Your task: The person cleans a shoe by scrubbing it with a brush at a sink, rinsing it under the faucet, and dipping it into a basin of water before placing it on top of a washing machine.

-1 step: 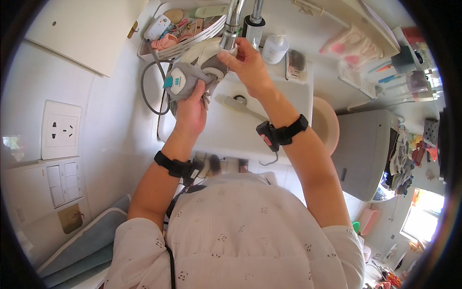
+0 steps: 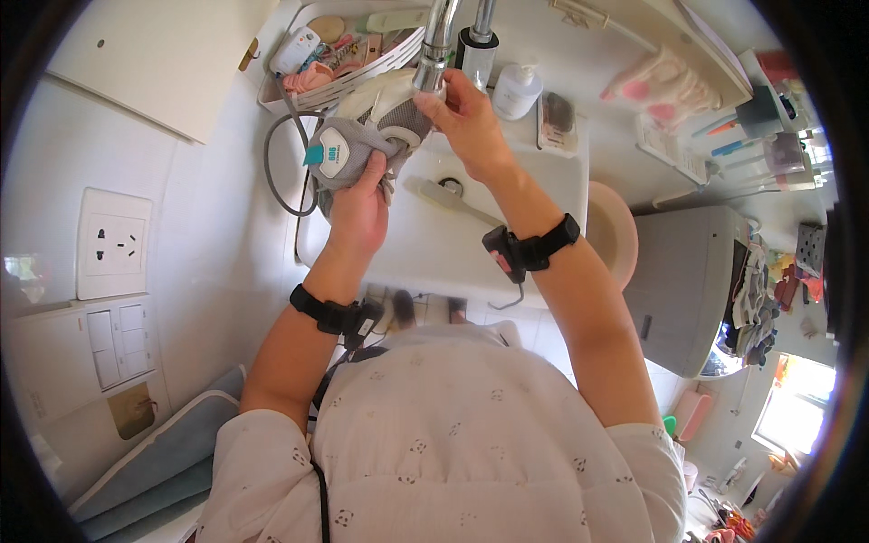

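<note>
A white pump bottle (image 2: pixel 517 90) stands behind the sink (image 2: pixel 434 262).

Both your forearms come up from the lower edge, bare below short pale sleeves, each with a black strap around the wrist. Your left hand (image 2: pixel 360 210) is raised with its fingers curled shut in a grip, the back of the hand toward you. Your right hand (image 2: pixel 471 122) reaches higher and further forward, fingers bent and pinched together at the tips, elbow slightly out.
</note>
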Demonstrator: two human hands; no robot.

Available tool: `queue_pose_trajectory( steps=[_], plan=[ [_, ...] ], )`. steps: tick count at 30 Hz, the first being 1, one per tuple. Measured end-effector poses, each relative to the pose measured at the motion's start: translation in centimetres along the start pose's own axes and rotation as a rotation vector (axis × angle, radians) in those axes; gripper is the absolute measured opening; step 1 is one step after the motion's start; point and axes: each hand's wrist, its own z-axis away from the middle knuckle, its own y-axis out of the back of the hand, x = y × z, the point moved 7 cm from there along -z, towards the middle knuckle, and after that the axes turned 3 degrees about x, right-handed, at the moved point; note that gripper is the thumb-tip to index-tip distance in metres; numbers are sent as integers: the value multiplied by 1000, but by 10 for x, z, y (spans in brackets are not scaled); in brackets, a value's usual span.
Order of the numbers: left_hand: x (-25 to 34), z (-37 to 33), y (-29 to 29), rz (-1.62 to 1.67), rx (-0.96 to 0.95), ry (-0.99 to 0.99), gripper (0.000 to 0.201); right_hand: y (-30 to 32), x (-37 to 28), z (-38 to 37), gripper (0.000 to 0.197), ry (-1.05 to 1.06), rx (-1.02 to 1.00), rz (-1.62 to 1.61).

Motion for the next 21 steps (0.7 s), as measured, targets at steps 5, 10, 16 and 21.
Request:
queue_pose_trajectory(
  steps=[5, 10, 16, 21],
  plan=[
    [5, 6, 5, -6, -85, 19, 46, -4, 0, 4, 33, -89, -179, -311],
    [6, 16, 8, -3, -131, 66, 45, -4, -2, 12, 44, -90, -263, -399],
    [3, 20, 15, -18, -77, 22, 42, 2, -8, 13, 38, -109, -305, -272],
    [-11, 29, -2, -455, -84, 56, 28, 39, 2, 11, 45, -483, -526, 289]
  ],
)
